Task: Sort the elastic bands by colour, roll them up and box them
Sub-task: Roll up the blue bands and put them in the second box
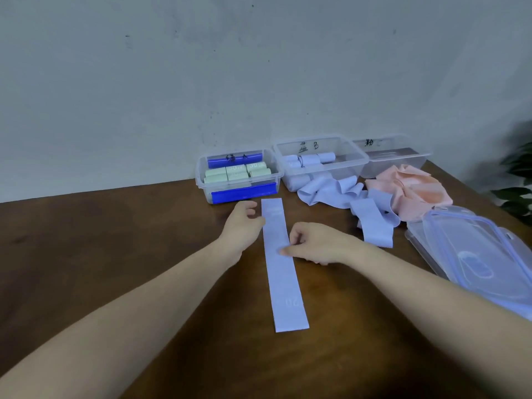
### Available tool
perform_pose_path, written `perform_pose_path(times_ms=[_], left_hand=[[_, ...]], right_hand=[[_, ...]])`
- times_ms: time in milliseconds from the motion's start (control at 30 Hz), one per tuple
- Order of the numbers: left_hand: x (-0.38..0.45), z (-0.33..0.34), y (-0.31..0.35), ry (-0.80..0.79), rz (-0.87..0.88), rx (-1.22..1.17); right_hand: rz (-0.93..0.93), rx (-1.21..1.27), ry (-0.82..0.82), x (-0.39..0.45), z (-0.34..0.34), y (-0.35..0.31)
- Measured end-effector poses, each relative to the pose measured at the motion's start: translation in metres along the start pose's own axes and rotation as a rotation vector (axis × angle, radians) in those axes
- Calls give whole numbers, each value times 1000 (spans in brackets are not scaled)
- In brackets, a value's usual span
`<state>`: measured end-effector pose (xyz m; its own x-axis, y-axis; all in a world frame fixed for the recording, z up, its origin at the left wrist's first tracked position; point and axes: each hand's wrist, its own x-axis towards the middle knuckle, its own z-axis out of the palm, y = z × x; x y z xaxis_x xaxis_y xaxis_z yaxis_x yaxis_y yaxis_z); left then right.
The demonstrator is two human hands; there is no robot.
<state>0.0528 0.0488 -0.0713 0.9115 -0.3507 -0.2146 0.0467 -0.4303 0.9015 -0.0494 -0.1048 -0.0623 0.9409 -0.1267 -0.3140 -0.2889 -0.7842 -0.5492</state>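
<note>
Head view: a pale blue elastic band [283,263] is laid flat and lengthwise on the brown table [115,240], faint white print at both ends. Its right edge is pinched by the right hand [312,244]; the left hand [244,223], fingers loosely curled, touches its left edge.

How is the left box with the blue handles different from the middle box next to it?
The left box holds neat green rolls, with blue handles; the middle box holds a few pale blue rolls and no blue handles show. Loose blue bands lie against the middle box only. Both are clear, lidless and hand-labelled.
</note>
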Motion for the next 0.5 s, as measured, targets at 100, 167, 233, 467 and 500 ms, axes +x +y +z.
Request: perform_pose_path(times_ms=[100,167,233,467,500], left_hand=[[-30,-6,-15,-90,188,155],[-52,-11,-28,-167,299,264],[-71,-15,-40,-231,413,334],[-124,-26,-73,-300,663,650],[-128,-24,-77,-297,693,702]], right_hand=[[-83,46,115,-17,13,11],[-150,111,192,-29,25,19],[-255,122,279,-44,40,26],[-455,-52,281,-104,72,42],[-462,-88,273,-111,74,43]])
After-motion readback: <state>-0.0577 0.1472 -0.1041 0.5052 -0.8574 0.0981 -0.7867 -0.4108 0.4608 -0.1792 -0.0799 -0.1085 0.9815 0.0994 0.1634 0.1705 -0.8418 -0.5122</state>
